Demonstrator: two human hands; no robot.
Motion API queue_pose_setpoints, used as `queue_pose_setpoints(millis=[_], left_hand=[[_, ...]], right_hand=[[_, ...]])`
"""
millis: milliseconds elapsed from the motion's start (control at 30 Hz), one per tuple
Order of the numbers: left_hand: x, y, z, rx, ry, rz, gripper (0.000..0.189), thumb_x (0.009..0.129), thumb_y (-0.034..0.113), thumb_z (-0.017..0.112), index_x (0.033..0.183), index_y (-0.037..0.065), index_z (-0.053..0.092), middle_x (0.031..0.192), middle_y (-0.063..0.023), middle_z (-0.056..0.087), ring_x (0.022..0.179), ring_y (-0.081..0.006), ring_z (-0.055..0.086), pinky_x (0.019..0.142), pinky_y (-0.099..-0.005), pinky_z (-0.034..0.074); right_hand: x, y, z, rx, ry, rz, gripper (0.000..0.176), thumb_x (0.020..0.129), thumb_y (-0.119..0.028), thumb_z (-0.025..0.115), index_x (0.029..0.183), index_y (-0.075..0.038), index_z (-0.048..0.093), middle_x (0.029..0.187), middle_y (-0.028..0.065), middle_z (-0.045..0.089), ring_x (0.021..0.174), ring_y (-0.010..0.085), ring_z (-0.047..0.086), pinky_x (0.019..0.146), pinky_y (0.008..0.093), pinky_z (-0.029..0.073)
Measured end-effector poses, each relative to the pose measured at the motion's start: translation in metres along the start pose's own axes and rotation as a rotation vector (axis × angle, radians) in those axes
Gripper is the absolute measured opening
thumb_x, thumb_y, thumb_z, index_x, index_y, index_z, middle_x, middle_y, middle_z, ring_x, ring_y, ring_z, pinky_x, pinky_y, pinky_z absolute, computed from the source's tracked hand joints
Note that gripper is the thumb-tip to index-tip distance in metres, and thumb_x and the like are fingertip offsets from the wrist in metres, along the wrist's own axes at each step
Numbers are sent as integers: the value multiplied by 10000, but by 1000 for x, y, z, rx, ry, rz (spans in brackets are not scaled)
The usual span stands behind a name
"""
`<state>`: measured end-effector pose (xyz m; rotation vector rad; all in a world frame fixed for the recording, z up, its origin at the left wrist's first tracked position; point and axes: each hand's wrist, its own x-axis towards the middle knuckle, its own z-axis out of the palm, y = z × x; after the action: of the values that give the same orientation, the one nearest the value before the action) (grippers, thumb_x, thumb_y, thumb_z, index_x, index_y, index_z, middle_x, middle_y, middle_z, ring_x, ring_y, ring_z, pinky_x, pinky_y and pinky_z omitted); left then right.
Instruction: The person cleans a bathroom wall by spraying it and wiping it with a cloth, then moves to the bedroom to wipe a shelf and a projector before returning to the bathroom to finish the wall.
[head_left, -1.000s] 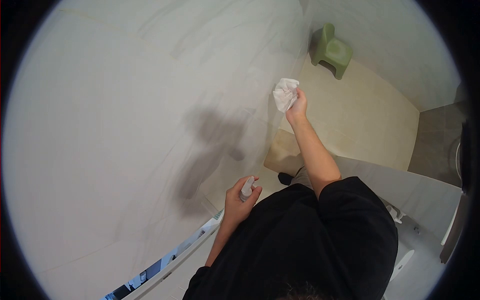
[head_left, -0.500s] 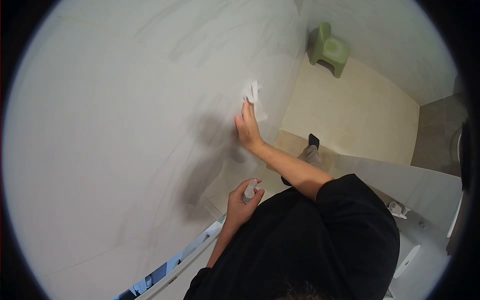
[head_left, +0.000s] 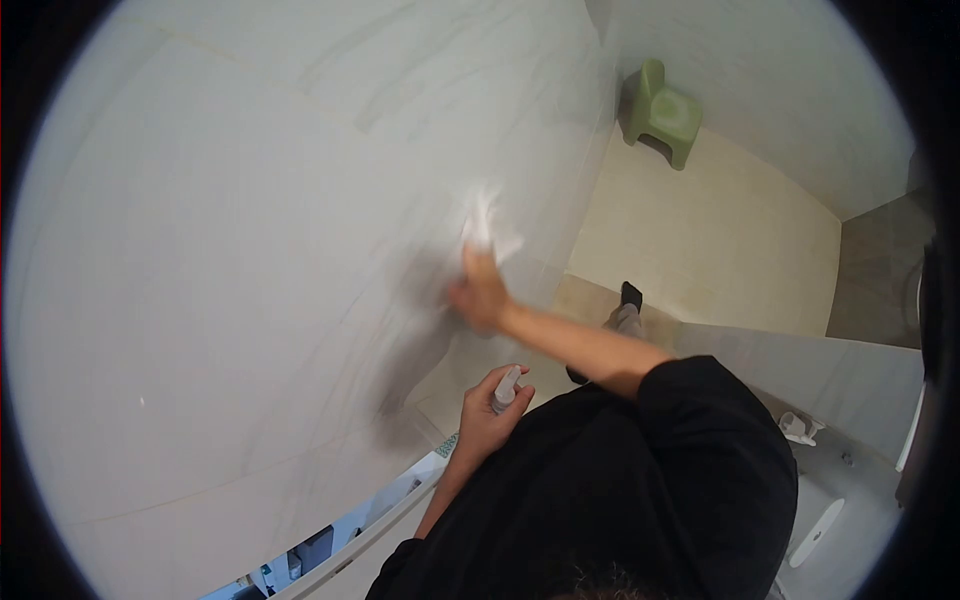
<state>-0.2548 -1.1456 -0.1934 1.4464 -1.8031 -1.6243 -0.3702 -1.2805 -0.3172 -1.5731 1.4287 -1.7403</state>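
Note:
My right hand, blurred by motion, reaches to the pale marble-patterned wall. A crumpled white wipe, also smeared, lies under its fingertips against that wall. Close to my body, my left hand is wrapped round a small bottle with a whitish pump top. Most of the bottle is hidden by the palm and fingers, and it is held apart from the wall.
A green plastic stool stands in the far corner on the beige floor. At the right are a low partition and a washbasin. A white-edged opening with blue items lies at lower left.
My right hand has moved down and slightly left along the wall with the wipe. My left hand keeps its hold on the bottle; the whole view has shifted a little.

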Motion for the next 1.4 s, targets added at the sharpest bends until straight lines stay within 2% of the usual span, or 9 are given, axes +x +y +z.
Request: queue_pose_setpoints(millis=[67, 233, 467, 567, 867, 1000, 1133, 1233, 1400], left_hand=[[2, 0, 0, 32, -22, 111, 279, 913, 88, 719, 1180, 35, 660, 740, 20, 611, 615, -53, 550, 548, -228, 427], [3, -16, 1, 4, 14, 165, 279, 904, 92, 730, 1170, 37, 668, 783, 6, 638, 676, -56, 566, 611, -236, 453], [5, -37, 10, -42, 104, 154, 260, 900, 123, 736, 1140, 40, 683, 830, -9, 657, 764, -55, 568, 704, -243, 474], [9, -55, 14, -107, 100, 129, 266, 898, 132, 734, 1138, 31, 684, 842, -19, 665, 780, -68, 584, 720, -242, 479], [10, -45, 15, -138, 115, 227, 296, 891, 130, 743, 1151, 7, 676, 873, -35, 677, 806, -89, 606, 750, -267, 503], [13, -59, 20, -162, 156, 198, 302, 892, 153, 753, 1153, 21, 679, 863, -26, 671, 794, -80, 602, 738, -265, 502], [18, -70, 24, -159, 191, 200, 317, 898, 188, 755, 1168, 41, 680, 819, -5, 654, 717, -66, 590, 674, -257, 494], [12, -70, 23, -178, 224, 214, 336, 912, 213, 743, 1197, 49, 671, 773, 12, 637, 625, -69, 571, 614, -259, 484], [18, -68, 17, -269, 219, 236, 319, 915, 207, 737, 1184, 47, 674, 764, 22, 614, 637, -62, 568, 615, -247, 473]], right_hand=[[-46, -14, 6, -177, -115, -383, 991, 910, -447, 604, 1520, 156, 110, 1584, 403, 84, 1489, 552, 43, 1220, 584, 46], [-6, 44, -18, -361, -244, -286, 1020, 873, -445, 643, 1528, 139, 123, 1581, 407, 90, 1495, 546, 14, 1220, 587, 22], [146, 67, -78, -19, 389, -64, 731, 1002, -227, 527, 1501, 166, 165, 1575, 382, 157, 1497, 494, 108, 1245, 479, 73], [47, 49, -29, -133, -21, -22, 886, 938, -399, 596, 1484, 172, 196, 1575, 387, 153, 1485, 529, 109, 1232, 545, 78], [89, -28, -48, -442, -130, -850, 742, 865, -489, 589, 1375, 41, 487, 1560, 271, 324, 1459, 540, 211, 1151, 721, 122], [215, -46, -89, -259, 438, -673, 644, 1009, -332, 467, 1510, 50, 332, 1598, 266, 269, 1489, 460, 212, 1216, 594, 115], [259, 120, -120, 441, 433, -59, 596, 1095, -318, 311, 1567, 30, 201, 1652, 179, 191, 1516, 289, 207, 1245, 381, 146], [170, 117, -85, 105, 394, 142, 652, 1077, -281, 366, 1573, 55, 108, 1669, 205, 72, 1546, 324, 72, 1257, 394, 71], [65, -14, -39, -147, 68, -335, 821, 1010, -460, 441, 1551, 87, 156, 1644, 291, 54, 1521, 472, -29, 1218, 564, -13]])
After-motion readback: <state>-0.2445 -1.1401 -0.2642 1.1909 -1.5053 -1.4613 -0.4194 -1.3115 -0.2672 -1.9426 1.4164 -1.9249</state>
